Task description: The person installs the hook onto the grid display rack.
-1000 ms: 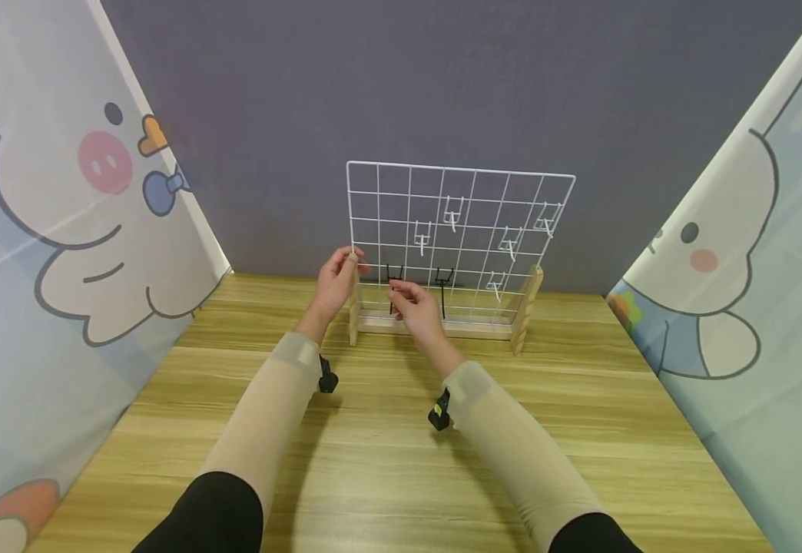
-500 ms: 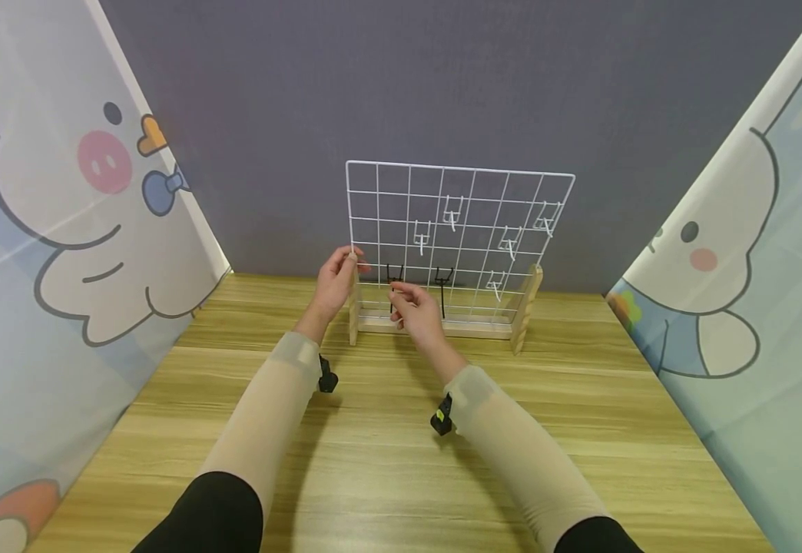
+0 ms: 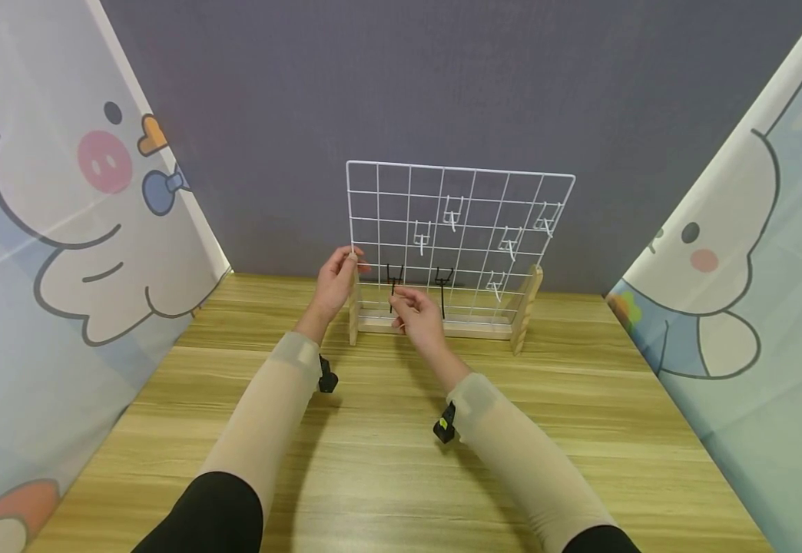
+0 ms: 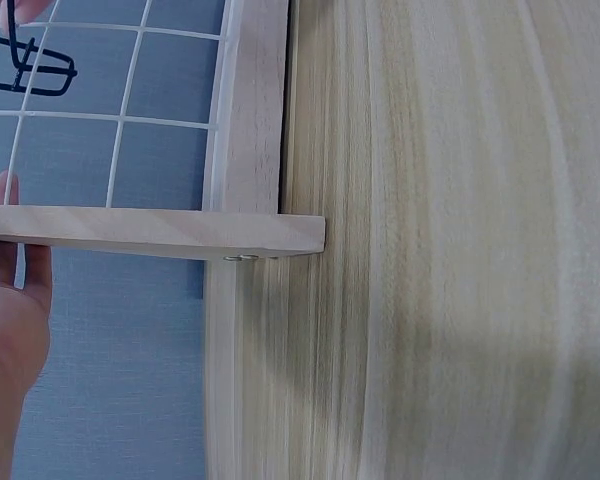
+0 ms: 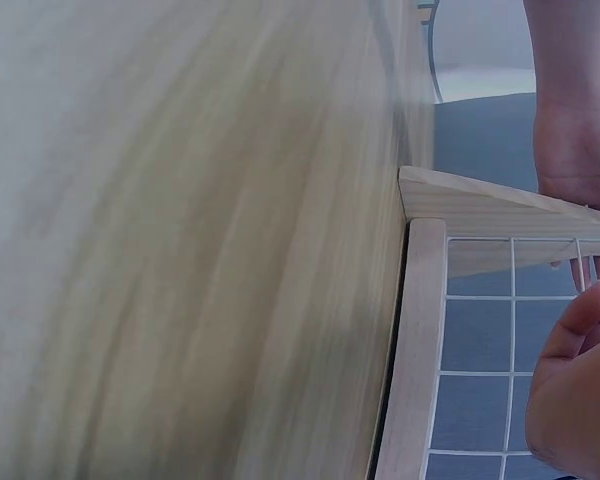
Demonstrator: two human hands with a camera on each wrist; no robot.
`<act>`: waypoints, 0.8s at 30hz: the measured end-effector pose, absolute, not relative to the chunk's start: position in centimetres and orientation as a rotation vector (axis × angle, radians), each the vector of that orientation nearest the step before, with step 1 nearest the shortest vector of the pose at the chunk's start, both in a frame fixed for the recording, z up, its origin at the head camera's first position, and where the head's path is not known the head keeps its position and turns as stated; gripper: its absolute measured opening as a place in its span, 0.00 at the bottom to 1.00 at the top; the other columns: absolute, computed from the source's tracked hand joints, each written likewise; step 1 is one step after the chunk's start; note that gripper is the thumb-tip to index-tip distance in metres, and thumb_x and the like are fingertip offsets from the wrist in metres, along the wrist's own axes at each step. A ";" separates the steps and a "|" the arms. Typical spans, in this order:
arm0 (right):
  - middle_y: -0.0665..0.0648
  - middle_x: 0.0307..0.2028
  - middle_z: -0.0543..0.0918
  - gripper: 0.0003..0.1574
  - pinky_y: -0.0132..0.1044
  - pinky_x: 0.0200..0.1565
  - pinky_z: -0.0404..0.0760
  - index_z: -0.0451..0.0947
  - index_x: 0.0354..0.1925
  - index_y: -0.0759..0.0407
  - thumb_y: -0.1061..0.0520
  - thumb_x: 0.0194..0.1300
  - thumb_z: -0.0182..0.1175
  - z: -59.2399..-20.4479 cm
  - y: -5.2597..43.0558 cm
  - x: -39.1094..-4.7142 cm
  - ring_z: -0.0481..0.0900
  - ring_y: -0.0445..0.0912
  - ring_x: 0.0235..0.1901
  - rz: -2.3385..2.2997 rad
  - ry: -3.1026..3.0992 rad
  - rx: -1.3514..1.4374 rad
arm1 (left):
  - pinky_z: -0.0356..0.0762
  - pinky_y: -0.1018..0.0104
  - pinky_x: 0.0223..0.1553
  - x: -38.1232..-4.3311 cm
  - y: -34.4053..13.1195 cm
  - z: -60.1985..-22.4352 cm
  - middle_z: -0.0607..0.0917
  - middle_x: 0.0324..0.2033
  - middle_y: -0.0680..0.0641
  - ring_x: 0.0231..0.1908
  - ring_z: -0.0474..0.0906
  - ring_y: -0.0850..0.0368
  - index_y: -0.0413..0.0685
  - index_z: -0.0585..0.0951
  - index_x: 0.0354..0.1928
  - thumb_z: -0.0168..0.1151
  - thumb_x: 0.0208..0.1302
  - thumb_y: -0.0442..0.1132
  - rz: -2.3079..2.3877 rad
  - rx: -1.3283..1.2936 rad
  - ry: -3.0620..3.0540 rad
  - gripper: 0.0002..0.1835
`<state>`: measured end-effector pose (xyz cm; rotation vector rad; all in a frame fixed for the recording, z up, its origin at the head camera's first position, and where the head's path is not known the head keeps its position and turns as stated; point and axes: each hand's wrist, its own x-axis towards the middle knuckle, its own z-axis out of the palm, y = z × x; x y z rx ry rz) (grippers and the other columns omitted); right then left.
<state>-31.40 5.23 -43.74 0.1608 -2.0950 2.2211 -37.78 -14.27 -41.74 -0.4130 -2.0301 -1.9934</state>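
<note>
A white wire grid panel (image 3: 425,192) stands upright in a wooden base with two side posts. My left hand (image 3: 335,283) grips the left wooden post (image 3: 354,307) near its top; in the left wrist view the fingers (image 4: 38,272) pass behind the post. Two black hooks hang low on the grid. At the left black hook (image 3: 393,278), my right hand (image 3: 420,316) has thumb and index finger brought together on the prong. The other black hook (image 3: 442,288) hangs just right of that hand. In the right wrist view the right hand hides the hook.
Several white hooks hang on the grid, among them an upper white hook (image 3: 452,215) and a lower right one (image 3: 495,286). The right wooden post (image 3: 528,307) supports the far side. The wooden table (image 3: 373,461) lies below, with a dark grey partition (image 3: 235,138) behind.
My right hand has shifted slightly down and to the right along the left hook's prong. The hook stays on the grid, and my left hand has not moved.
</note>
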 end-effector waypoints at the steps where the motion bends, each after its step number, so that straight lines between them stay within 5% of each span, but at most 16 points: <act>1: 0.51 0.39 0.86 0.22 0.27 0.26 0.79 0.83 0.66 0.64 0.59 0.78 0.67 -43.8 5.3 -31.3 0.82 0.39 0.23 2.225 -2.095 0.158 | 0.76 0.68 0.47 -37.8 -14.3 -41.7 0.86 0.50 0.39 0.62 0.83 0.26 0.32 0.76 0.66 0.47 0.90 0.44 -1.998 -0.414 -2.025 0.21; 4: 0.55 0.41 0.87 0.21 0.28 0.27 0.79 0.83 0.66 0.63 0.59 0.78 0.68 -43.9 5.4 -31.0 0.82 0.41 0.24 2.223 -2.109 0.155 | 0.75 0.58 0.65 -37.9 -14.2 -41.8 0.85 0.52 0.34 0.61 0.84 0.27 0.32 0.76 0.66 0.48 0.90 0.44 -2.001 -0.410 -2.023 0.21; 6: 0.55 0.42 0.87 0.21 0.29 0.28 0.80 0.84 0.65 0.62 0.59 0.78 0.68 -44.1 5.6 -30.9 0.82 0.41 0.24 2.223 -2.123 0.148 | 0.75 0.53 0.68 -37.9 -14.2 -41.8 0.84 0.54 0.31 0.60 0.85 0.30 0.32 0.76 0.66 0.48 0.90 0.44 -2.000 -0.405 -2.026 0.21; 11: 0.56 0.42 0.88 0.21 0.31 0.29 0.81 0.84 0.64 0.62 0.59 0.78 0.68 -44.5 6.0 -30.5 0.81 0.40 0.22 2.219 -2.147 0.128 | 0.75 0.51 0.69 -38.0 -14.1 -41.8 0.84 0.55 0.31 0.57 0.87 0.37 0.30 0.75 0.66 0.48 0.90 0.43 -1.990 -0.402 -2.031 0.21; 19: 0.61 0.43 0.88 0.23 0.31 0.28 0.80 0.83 0.65 0.67 0.59 0.78 0.68 -45.1 7.2 -29.4 0.82 0.41 0.22 2.200 -2.195 0.167 | 0.73 0.46 0.75 -37.8 -14.0 -41.6 0.83 0.55 0.28 0.60 0.84 0.29 0.28 0.73 0.65 0.48 0.90 0.43 -2.013 -0.410 -2.015 0.22; 24: 0.61 0.42 0.87 0.23 0.32 0.27 0.79 0.82 0.65 0.69 0.59 0.78 0.67 -45.6 8.4 -28.6 0.83 0.44 0.24 2.188 -2.247 0.222 | 0.76 0.55 0.65 -37.6 -14.1 -41.5 0.83 0.58 0.28 0.63 0.83 0.29 0.34 0.75 0.65 0.47 0.90 0.44 -2.009 -0.386 -2.048 0.20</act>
